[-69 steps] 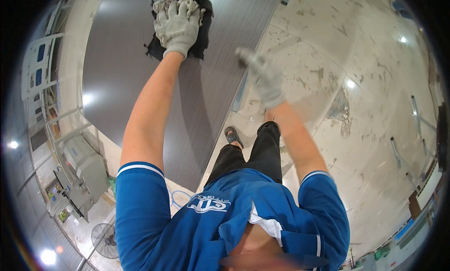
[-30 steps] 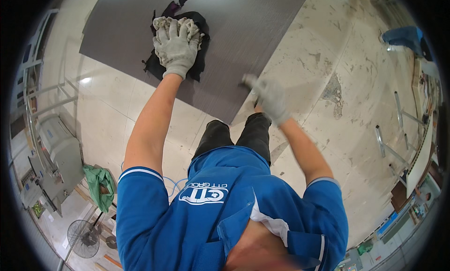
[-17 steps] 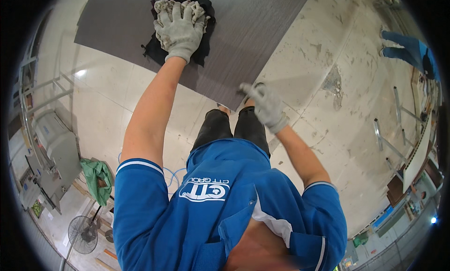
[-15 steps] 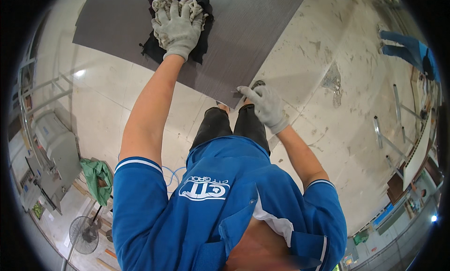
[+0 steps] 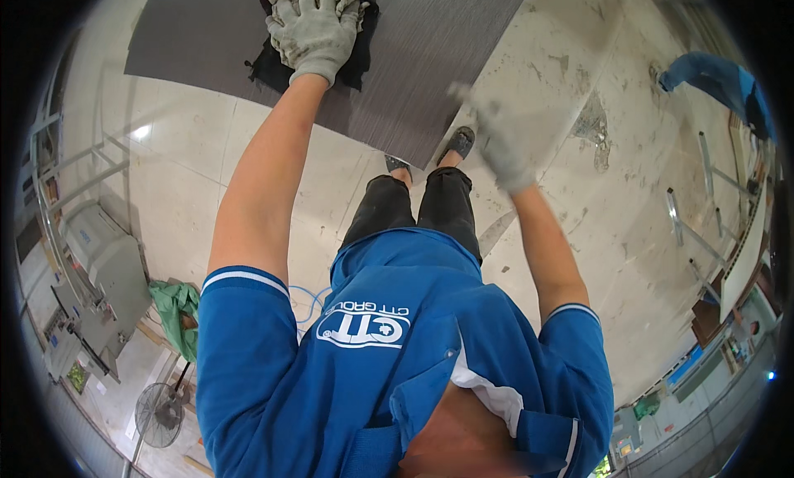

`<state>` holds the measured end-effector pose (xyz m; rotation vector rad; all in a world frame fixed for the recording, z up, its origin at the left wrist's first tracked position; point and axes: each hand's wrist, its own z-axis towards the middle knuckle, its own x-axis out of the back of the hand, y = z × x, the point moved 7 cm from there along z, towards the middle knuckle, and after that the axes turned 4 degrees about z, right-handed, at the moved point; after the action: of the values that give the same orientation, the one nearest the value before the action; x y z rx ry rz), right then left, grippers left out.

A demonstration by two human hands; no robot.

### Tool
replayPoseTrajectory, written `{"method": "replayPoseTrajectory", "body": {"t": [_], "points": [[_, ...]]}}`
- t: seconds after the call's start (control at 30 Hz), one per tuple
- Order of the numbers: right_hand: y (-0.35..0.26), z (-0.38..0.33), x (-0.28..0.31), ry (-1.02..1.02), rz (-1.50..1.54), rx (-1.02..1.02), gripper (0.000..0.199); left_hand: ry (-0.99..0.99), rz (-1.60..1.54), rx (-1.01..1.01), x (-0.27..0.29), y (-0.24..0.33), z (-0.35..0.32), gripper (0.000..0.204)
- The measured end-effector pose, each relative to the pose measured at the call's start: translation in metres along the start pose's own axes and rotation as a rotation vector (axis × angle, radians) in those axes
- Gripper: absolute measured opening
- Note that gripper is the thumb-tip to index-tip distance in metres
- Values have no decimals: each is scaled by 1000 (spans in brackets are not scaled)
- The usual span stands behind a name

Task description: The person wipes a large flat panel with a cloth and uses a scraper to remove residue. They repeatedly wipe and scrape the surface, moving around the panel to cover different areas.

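My left hand (image 5: 318,35), in a pale grey glove, lies with its fingers spread on a bunched, stained cream rag (image 5: 287,50). Beneath the rag is a crumpled black cloth (image 5: 358,69), which rests on a dark grey, fine-lined panel (image 5: 430,56). My right hand (image 5: 499,139), also gloved, is in the air just off the panel's right edge. Motion smears its fingers, so I cannot make out their pose or anything in them. The panel's near corner points at my feet.
At the right, another person in blue (image 5: 715,77) bends over near metal frames (image 5: 691,230). A machine (image 5: 99,242), a green cloth (image 5: 175,317) and a standing fan (image 5: 160,413) are at the left. The pale floor (image 5: 571,180) is worn and patched.
My right hand has moved away from the panel's near corner, up and to the right. My left hand stays spread on the rag. The person at the right has shifted slightly.
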<state>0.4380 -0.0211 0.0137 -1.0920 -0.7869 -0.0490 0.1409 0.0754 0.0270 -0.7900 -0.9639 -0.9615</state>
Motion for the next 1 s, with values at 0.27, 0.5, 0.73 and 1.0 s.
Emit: {"method": "replayPoseTrajectory", "body": {"t": [0.27,0.5,0.73,1.0], "points": [[-27,-59,-41,-406,-53,258,34,-49,-31,-15,-17,-4,2,58],[177,93,73,260,8,-67,43,-120,74,-16,-12,-2,2,58],[165,227,121,450,-134,73,38,-91,87,-35,-14,-6,2,63],[107,72,21,302,63,75,50,-82,114,-44,-27,-9,2,62]]}}
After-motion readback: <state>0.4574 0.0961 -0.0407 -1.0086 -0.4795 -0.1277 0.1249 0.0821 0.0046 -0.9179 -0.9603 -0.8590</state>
